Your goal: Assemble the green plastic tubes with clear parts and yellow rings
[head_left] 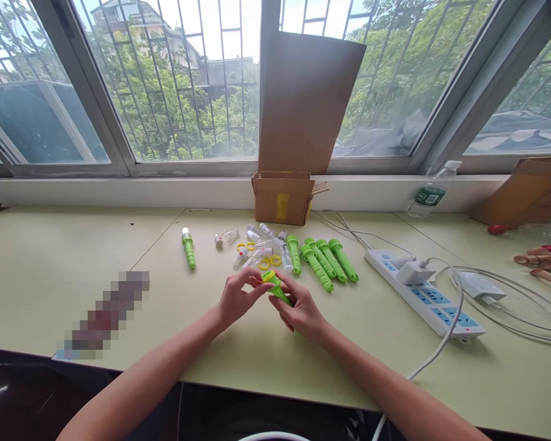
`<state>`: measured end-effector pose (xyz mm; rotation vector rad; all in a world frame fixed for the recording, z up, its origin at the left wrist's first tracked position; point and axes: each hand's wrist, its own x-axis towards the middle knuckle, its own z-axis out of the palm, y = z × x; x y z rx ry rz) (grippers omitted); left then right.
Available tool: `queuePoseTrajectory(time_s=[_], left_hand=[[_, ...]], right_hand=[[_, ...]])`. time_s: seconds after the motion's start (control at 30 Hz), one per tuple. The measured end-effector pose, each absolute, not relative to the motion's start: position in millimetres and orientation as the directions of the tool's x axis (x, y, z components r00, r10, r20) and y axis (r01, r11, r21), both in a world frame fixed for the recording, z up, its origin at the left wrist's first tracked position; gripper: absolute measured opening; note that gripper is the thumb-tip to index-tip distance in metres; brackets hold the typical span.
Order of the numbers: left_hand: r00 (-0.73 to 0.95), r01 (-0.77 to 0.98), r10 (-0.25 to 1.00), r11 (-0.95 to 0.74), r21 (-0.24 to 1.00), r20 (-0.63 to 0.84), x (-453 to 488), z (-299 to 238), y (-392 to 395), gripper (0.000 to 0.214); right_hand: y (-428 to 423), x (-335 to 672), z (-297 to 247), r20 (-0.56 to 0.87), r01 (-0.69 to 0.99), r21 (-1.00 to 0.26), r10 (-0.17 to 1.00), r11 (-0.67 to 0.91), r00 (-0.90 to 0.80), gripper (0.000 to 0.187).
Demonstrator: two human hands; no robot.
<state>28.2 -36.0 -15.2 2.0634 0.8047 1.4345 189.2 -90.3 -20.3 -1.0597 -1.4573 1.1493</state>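
Note:
My right hand (300, 313) grips a green ribbed plastic tube (275, 286) by its lower part, tilted up to the left. My left hand (239, 296) pinches the tube's top end, where a yellow ring sits. Just beyond my hands lie several loose clear plastic vials (266, 242) and yellow rings (272, 261). A row of several green tubes (324, 260) lies to their right. One finished-looking green tube with a clear top (188, 247) lies apart on the left.
A small cardboard box (283, 197) stands against the window ledge with a tall cardboard sheet (308, 101) behind it. A white power strip (425, 294) with a charger and cables lies at right. A plastic bottle (431, 191) and wooden pieces (545, 260) are at far right.

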Motion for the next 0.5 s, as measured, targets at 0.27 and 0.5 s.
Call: queuePoseTrajectory(time_s=[0.27, 0.5], left_hand=[[0.300, 0.124, 0.702, -0.700, 0.704, 0.645, 28.9, -13.9, -35.8, 0.017], [0.258, 0.096, 0.718, -0.685, 0.722, 0.646, 30.5, -17.6, -35.5, 0.021]], right_hand=[[-91.3, 188.1, -18.3, 0.169, 0.054, -0.983, 0.977, 0.177, -0.130, 0.066], [-91.9, 188.7, -21.9, 0.153, 0.062, -0.985, 0.978, 0.163, -0.142, 0.066]])
